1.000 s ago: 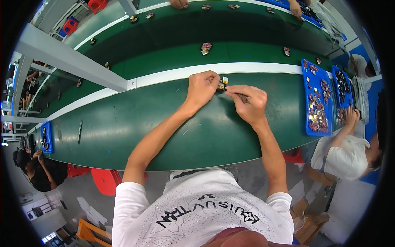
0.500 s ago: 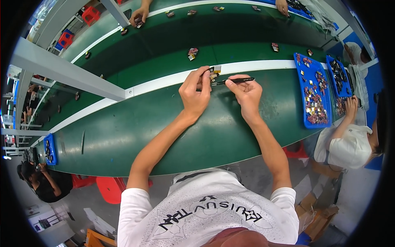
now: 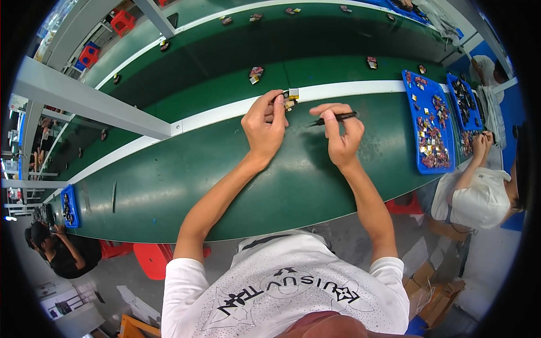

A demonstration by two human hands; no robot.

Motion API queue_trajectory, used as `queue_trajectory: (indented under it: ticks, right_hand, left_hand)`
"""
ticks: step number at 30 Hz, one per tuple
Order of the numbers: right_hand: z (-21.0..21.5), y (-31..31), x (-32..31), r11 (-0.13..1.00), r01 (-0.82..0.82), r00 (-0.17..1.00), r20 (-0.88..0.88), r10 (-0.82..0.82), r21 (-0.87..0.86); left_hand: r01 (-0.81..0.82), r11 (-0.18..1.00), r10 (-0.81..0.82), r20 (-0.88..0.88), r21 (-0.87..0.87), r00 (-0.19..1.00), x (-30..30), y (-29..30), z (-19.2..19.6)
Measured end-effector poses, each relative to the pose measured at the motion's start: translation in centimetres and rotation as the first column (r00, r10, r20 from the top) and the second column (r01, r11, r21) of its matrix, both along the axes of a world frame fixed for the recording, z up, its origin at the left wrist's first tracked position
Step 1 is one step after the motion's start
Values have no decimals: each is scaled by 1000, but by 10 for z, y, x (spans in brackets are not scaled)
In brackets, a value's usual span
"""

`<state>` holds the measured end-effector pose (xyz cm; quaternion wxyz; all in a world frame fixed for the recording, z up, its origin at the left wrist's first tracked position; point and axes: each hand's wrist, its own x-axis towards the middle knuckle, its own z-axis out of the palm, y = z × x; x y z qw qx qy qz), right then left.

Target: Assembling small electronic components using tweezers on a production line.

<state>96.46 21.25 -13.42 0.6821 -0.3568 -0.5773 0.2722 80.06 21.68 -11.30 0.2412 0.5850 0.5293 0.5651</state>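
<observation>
Between the thumb and fingers of my left hand (image 3: pixel 265 128) is a small black electronic part with a silver-and-yellow battery pack (image 3: pixel 293 93) on it. My left hand is beside the white rail at the far side of the green work surface. Black tweezers (image 3: pixel 338 118) are gripped in my right hand (image 3: pixel 345 135), a short way right of the part. Their tips point left, blurred, apart from it. My left fingers hide some of the part.
Beyond the white rail (image 3: pixel 214 114), a green conveyor belt (image 3: pixel 197 79) carries several small parts. At right stand blue trays, one with many battery packs (image 3: pixel 414 129); a co-worker in white (image 3: pixel 476 197) sits beyond. Metal posts rise at left. A thin metal tool (image 3: pixel 114 196) lies on the surface.
My right hand and the tweezers have drawn back to the right from the part. Parts on the near belt have shifted slightly left. Another person's hand at the far upper left has left view.
</observation>
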Motion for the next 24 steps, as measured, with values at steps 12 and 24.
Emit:
queue_trajectory:
  ticks: [12, 24]
  right_hand:
    - [-7, 2, -5, 969, 87, 858, 476, -191, 232]
    - [-5, -5, -3, 944, -18, 993, 101, 54, -328]
  left_hand:
    - [62, 998, -62, -29, -3, 998, 16, -9, -3]
    - [43, 978, 3, -215, 207, 977, 30, -6, -1]
